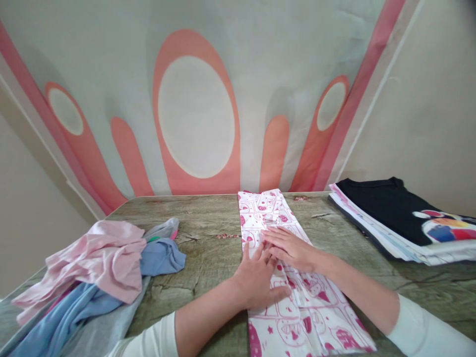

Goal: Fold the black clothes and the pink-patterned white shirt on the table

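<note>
A white garment with pink cartoon print (310, 317) lies on the table, folded into a long strip that runs from the far edge towards me. My left hand (258, 277) rests palm down on the middle of the strip, its fingers spread. My right hand (292, 248) lies flat on the cloth just beyond it, fingers stretched out to the left. The fingertips of the two hands meet or overlap. Neither hand grips the fabric.
The wood-patterned table (208, 213) carries a loose heap of pink, blue and grey clothes (100, 258) at the left. A stack of folded clothes, topped by a black T-shirt (386, 210), sits at the right. A wall with a printed backdrop (253, 49) rises behind the table.
</note>
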A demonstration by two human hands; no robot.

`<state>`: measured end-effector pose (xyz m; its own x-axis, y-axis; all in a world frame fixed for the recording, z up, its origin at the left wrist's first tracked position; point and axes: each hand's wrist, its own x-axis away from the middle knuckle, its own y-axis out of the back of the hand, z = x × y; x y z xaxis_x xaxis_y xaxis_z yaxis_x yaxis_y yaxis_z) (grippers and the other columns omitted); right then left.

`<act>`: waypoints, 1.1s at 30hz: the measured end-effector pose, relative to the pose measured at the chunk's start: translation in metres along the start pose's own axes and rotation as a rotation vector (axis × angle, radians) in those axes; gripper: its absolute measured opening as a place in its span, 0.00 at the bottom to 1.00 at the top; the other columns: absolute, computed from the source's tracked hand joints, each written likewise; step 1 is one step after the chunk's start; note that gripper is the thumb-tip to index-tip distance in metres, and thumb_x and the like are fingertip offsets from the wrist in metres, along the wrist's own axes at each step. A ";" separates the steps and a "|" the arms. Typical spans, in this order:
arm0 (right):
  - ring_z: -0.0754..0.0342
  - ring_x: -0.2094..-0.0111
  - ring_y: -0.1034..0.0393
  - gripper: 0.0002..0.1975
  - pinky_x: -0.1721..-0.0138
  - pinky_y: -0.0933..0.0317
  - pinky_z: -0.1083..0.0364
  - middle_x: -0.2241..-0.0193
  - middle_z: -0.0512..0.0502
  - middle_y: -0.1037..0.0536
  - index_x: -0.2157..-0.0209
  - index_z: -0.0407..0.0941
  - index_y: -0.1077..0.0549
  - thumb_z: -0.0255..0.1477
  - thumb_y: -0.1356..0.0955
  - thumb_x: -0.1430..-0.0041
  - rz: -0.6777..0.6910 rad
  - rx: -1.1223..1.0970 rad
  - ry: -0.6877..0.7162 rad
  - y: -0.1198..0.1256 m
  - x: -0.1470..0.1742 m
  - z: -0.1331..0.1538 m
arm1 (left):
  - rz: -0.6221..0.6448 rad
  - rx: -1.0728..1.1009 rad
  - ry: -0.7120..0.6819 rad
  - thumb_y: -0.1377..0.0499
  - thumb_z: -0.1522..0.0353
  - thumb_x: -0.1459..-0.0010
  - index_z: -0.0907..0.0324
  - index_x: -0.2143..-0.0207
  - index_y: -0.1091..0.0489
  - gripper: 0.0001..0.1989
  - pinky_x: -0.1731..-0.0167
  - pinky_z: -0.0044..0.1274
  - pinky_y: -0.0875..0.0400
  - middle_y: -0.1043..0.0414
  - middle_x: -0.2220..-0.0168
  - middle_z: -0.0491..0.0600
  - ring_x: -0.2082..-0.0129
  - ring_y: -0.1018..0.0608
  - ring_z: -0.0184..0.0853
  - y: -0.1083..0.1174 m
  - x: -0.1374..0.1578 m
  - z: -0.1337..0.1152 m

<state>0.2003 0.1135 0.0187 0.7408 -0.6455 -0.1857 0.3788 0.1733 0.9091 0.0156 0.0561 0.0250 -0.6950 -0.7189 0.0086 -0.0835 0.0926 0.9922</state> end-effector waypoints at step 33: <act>0.49 0.39 0.53 0.28 0.39 0.58 0.47 0.40 0.40 0.44 0.41 0.40 0.44 0.41 0.48 0.36 -0.147 -0.001 -0.164 0.020 -0.037 -0.063 | -0.060 0.052 0.007 0.55 0.65 0.38 0.60 0.49 0.37 0.17 0.49 0.30 0.40 0.35 0.49 0.53 0.49 0.32 0.39 0.024 -0.012 0.019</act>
<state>0.2148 0.1879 0.0200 0.5773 -0.7763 -0.2530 0.4768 0.0689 0.8763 0.0080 0.0798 0.0461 -0.6830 -0.7288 -0.0494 -0.1616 0.0848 0.9832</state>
